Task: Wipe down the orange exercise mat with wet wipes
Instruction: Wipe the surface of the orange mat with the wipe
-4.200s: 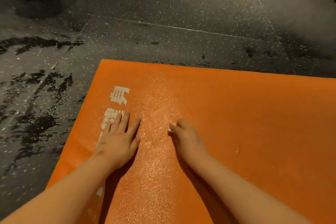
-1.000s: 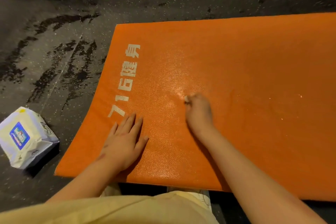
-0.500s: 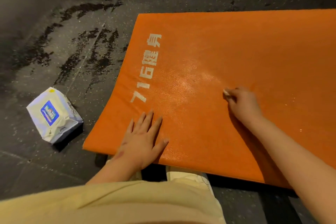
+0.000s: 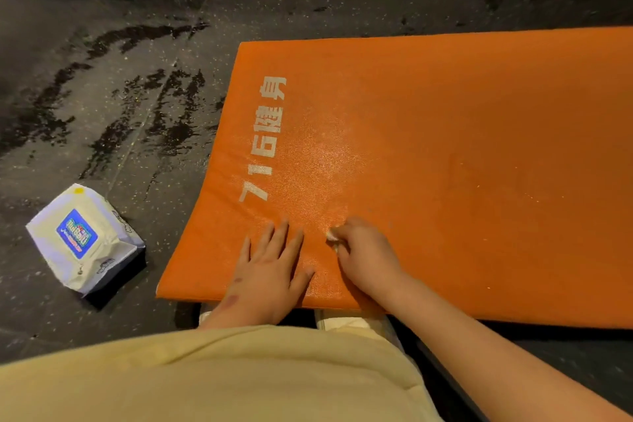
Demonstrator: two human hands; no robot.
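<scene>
Grip of the right hand [image 4: 368,255] curls tight around a small crumpled white wet wipe [image 4: 331,236], pressing it to the flat orange foam exercise mat [image 4: 462,147] near its front edge; the left hand [image 4: 270,265] rests flat on the mat, fingers straight, just beside it.

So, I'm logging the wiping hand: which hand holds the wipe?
The right hand, curled round the wipe; the left hand lies flat on the mat, holding nothing.

One orange mat [image 4: 445,147], one wipes pack [image 4: 82,240], one wipe [image 4: 332,236], two hands, left hand [image 4: 270,271], right hand [image 4: 366,257]
</scene>
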